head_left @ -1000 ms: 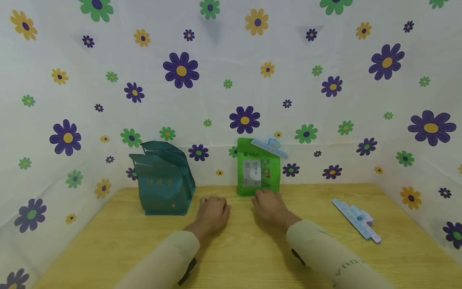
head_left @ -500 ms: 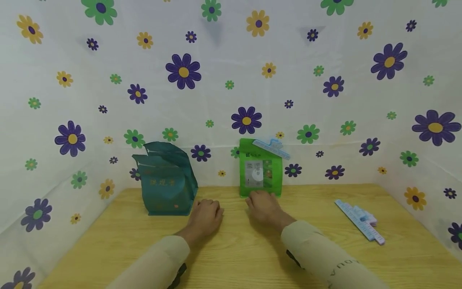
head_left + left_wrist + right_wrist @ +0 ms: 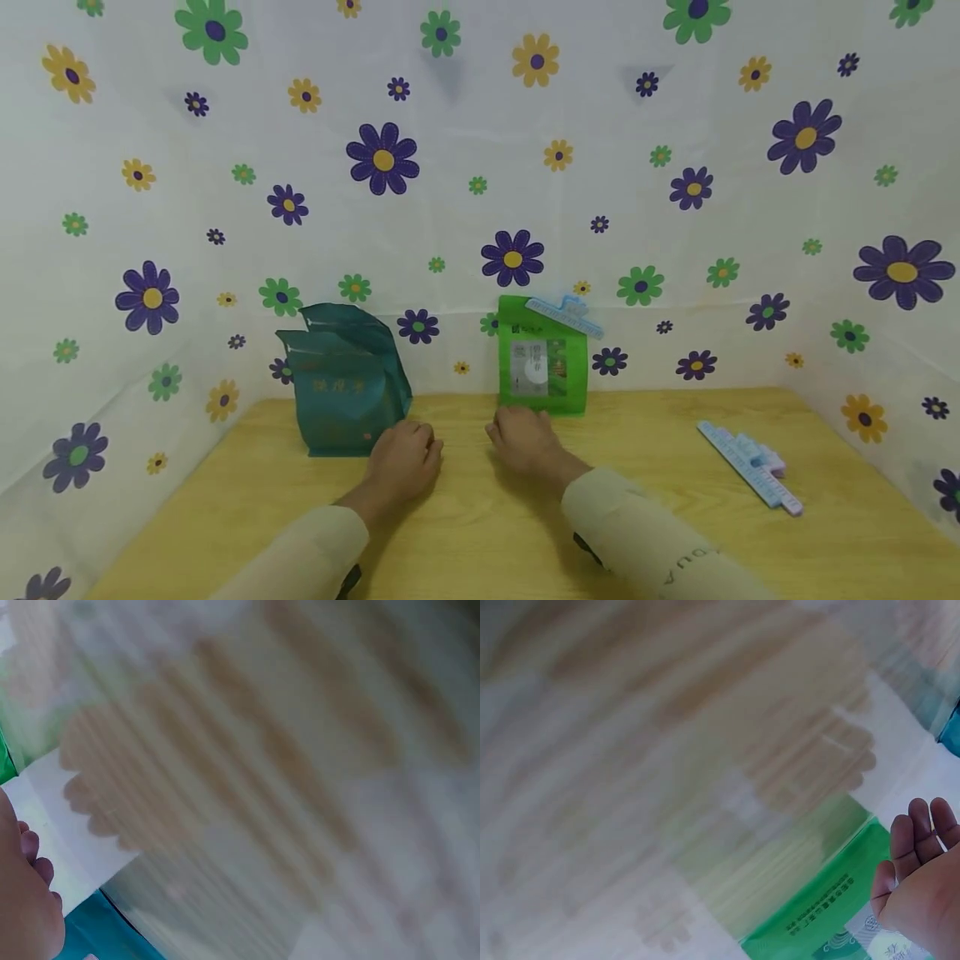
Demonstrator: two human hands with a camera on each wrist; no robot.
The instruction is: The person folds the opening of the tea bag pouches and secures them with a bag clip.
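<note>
In the head view, my left hand (image 3: 402, 460) is low over the table, fingers loosely bent and holding nothing. It overlaps the lower right corner of a teal pouch (image 3: 337, 408) with gold characters; a second teal pouch (image 3: 341, 315) stands just behind. My right hand (image 3: 527, 442) is also loosely curled and holds nothing, in front of a bright green pouch (image 3: 517, 315). A light blue sealing clip (image 3: 564, 317) sits slantwise across that pouch's top right corner. The left wrist view catches my left hand (image 3: 30, 885) beside teal; the right wrist view catches slightly bent fingers (image 3: 902, 844) near the green pouch (image 3: 817, 907).
Towards the right of the wooden table (image 3: 637, 500) lie blue and pink sealing clips (image 3: 742, 462), close together. A white flower-patterned cloth (image 3: 450, 108) encloses the back and both sides. The pouches stand near the back edge.
Both hands have shifted left and a little nearer to me. The left now overlaps the teal pouch. The pouches and clips stay in place as the head view tips slightly.
</note>
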